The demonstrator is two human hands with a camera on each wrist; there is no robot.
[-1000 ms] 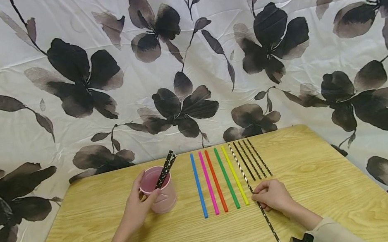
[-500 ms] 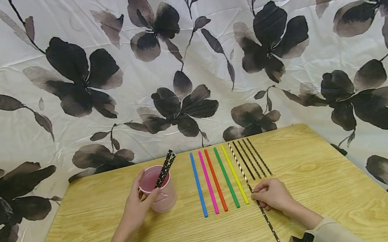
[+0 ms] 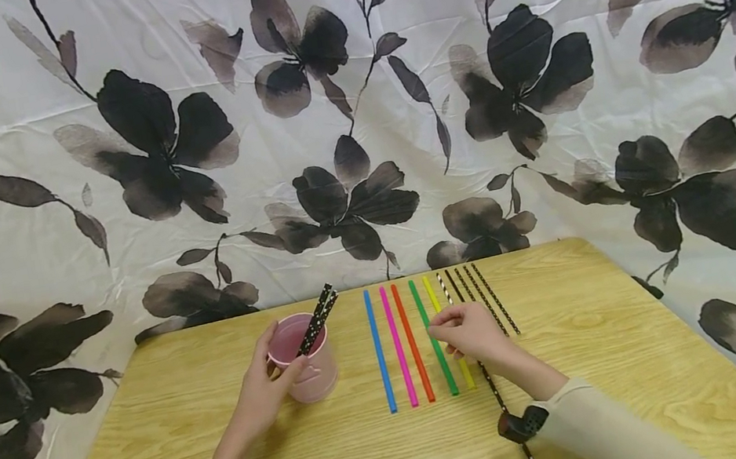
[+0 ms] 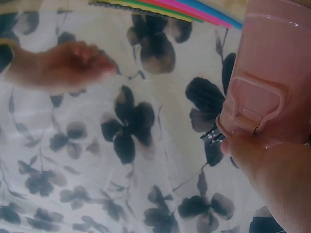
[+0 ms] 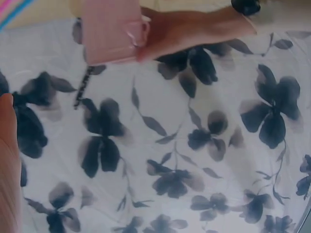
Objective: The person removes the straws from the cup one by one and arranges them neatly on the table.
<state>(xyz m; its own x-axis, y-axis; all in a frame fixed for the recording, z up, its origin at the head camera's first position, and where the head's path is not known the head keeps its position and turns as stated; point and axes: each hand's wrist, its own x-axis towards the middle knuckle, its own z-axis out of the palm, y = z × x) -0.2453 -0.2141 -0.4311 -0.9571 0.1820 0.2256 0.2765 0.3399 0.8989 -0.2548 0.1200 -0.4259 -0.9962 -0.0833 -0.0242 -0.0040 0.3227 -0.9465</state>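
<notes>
My left hand (image 3: 266, 383) grips a pink bucket (image 3: 316, 384) by its rim and side. Black straws with white specks (image 3: 317, 320) lean out of the bucket. Above the yellow straw (image 3: 433, 295) and green straw (image 3: 445, 373) is my right hand (image 3: 473, 337), its fingers loosely bent with nothing visible in them. It partly hides the white-and-black striped straw (image 3: 444, 288). A black dotted straw (image 3: 492, 385) lies under the right wrist, running toward the front. In the left wrist view the right hand (image 4: 73, 65) is blurred.
Blue (image 3: 379, 347), pink (image 3: 398, 344) and red (image 3: 413, 342) straws lie in a row between bucket and right hand. Several thin black straws (image 3: 495, 294) lie at the back right of the wooden table (image 3: 608, 352). A floral cloth (image 3: 352, 121) hangs behind.
My right hand has left the black dotted straw, which stays on the table, and moved up and left over the yellow and green straws. The left hand still grips the bucket.
</notes>
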